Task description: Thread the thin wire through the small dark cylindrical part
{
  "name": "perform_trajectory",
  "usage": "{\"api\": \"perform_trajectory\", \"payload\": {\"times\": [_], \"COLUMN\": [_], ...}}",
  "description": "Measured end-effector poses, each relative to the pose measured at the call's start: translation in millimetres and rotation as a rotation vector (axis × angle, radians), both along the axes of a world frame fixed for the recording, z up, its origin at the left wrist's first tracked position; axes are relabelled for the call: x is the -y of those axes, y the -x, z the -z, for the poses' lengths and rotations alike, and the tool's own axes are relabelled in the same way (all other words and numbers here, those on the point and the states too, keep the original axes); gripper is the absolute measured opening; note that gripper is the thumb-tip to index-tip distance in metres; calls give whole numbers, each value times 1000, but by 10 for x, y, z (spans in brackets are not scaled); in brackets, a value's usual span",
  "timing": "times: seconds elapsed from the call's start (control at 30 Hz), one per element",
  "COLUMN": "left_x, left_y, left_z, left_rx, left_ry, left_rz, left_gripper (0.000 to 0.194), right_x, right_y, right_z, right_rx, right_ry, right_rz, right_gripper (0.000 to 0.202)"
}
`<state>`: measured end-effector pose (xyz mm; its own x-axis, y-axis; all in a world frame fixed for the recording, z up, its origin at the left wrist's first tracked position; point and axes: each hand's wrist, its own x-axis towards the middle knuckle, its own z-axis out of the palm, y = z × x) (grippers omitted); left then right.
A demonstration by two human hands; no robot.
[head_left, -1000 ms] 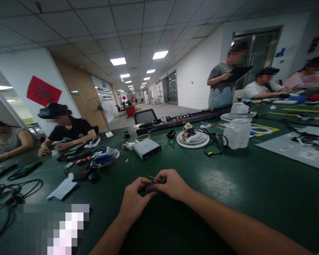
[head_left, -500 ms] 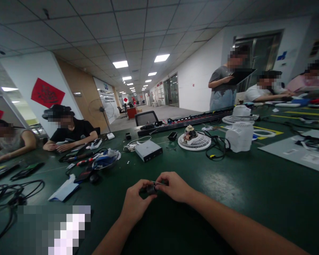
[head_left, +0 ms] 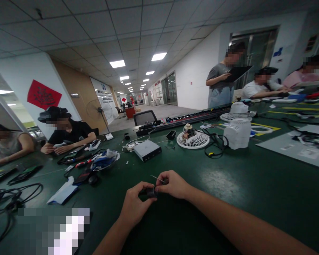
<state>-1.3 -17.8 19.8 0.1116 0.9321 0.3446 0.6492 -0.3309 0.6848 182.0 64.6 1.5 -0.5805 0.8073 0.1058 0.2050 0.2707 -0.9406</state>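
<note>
Between thumb and fingers, my left hand (head_left: pixel 138 199) grips a small dark cylindrical part (head_left: pixel 151 192) low over the green table. My right hand (head_left: pixel 172 185) is closed in a pinch around a thin metal rod (head_left: pixel 157 178), whose free end points up and to the left. Its fingertips meet the right end of the dark part. What kind of part it is, and what tip the rod has, I cannot make out.
Ahead sit a grey disc drive (head_left: pixel 147 151), a fan grille with exposed motor (head_left: pixel 192 137), a small black tray (head_left: pixel 171 134) and a white housing (head_left: pixel 237 134). Tools and cloth (head_left: pixel 105 159) lie left, near black cables (head_left: pixel 13 198). Several people are around the table.
The thin rod has swung upward, away from the dark part, and more of it shows above my right fingers. My left hand keeps its hold. The view has shifted slightly.
</note>
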Motion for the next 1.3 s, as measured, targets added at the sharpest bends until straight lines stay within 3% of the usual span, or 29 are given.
{"api": "perform_trajectory", "payload": {"times": [0.1,0.27,0.43,0.57,0.87,1.07,1.3], "left_x": [7,5,-13,-13,-24,-19,-12], "left_y": [-3,-9,-24,-16,-13,-17,-6], "left_z": [7,28,27,31,55,44,42], "left_rx": [16,12,-2,-18,-51,-85,-105], "left_ry": [12,11,-11,-20,-57,-72,-68], "left_rz": [15,16,-12,3,-78,-90,-46], "left_gripper": [28,27,26,25,25,24,23], "right_x": [52,110,84,79,87,114,90], "right_y": [50,60,37,13,-38,-36,-54], "right_z": [-5,-54,-63,-78,-116,-147,-117], "right_rx": [-63,76,-4,-19,27,18,15], "right_ry": [2,-188,-87,-36,-347,-348,-412], "right_rz": [-34,66,1,-32,-92,-37,-99], "right_gripper": [15,11,8,17,12,10,10]}}
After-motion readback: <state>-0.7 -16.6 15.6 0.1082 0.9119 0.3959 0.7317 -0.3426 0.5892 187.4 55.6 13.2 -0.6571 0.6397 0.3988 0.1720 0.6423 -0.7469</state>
